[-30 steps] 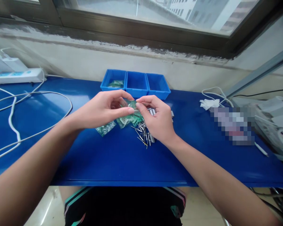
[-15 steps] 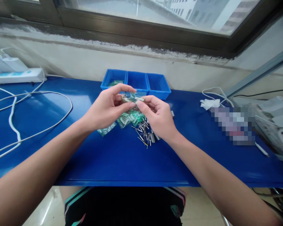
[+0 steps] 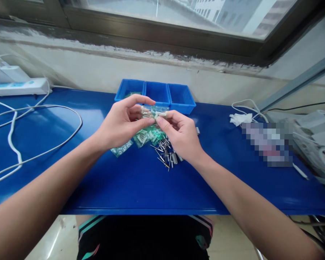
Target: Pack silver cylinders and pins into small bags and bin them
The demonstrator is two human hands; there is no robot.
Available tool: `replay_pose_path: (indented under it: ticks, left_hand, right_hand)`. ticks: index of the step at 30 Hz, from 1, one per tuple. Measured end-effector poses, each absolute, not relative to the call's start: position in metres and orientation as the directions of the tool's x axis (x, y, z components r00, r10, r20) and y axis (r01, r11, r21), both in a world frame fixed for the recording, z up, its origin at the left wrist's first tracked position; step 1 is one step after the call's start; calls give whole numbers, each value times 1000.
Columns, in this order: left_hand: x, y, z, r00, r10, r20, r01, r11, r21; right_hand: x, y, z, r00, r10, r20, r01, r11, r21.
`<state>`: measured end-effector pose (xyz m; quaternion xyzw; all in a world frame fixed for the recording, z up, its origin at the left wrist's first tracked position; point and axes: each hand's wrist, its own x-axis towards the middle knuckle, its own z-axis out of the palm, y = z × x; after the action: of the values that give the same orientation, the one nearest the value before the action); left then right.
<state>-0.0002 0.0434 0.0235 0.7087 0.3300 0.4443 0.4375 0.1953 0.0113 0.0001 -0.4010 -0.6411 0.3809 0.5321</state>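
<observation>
Between my two hands is a small clear plastic bag (image 3: 160, 110) with a greenish tint and pale pieces inside. My left hand (image 3: 124, 119) pinches its left side, thumb toward me and index finger along the top. Its right side is gripped by my right hand (image 3: 180, 131), the thumb near the bag's middle. Below, on the table, lie more green-tinted bags (image 3: 143, 138) of small pale parts, and one bag (image 3: 121, 148) sits apart to the left. A loose pile of metal rivets or pins (image 3: 165, 153) spreads under my right hand, which hides part of it.
Three joined blue bins (image 3: 182, 107) stand behind my hands; green-tinted bags lie in the left one. White cables (image 3: 13, 137) and a power strip (image 3: 35, 86) are at the left. At right are crumpled tissue (image 3: 241, 119), a blurred-out item (image 3: 268, 144) and a white stick (image 3: 300, 171).
The bag has turned slightly and its top edge now looks spread wider between my hands. Both hands keep their hold in nearly the same place.
</observation>
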Motion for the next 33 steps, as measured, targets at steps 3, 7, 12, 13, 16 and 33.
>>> replay_pose_path:
  ticks: [3,7,12,13,16,33]
  left_hand:
    - [-2,45,26,352,868,350,165,-425,890]
    - [-19,55,31,87,844,530,488,-500,716]
    - [-49,80,32,147,814,562,845,-399,357]
    - [-52,85,30,210,844,494,867,-394,305]
    - [-50,95,21,317,893,318,888,-398,232]
    - [-48,62,39,324,902,284,848,-410,335]
  right_hand:
    - [196,13,-1,-99,927,363,88,371,-924]
    - [197,14,-2,-94,933,349,105,358,-928]
    - [196,11,1,-152,919,364,183,388,-903]
    - [195,10,1,-168,911,377,214,407,-888]
    - [192,6,0,-234,881,411,313,468,-826]
    - [153,-119,25,-898,438,-30,378,737,-560]
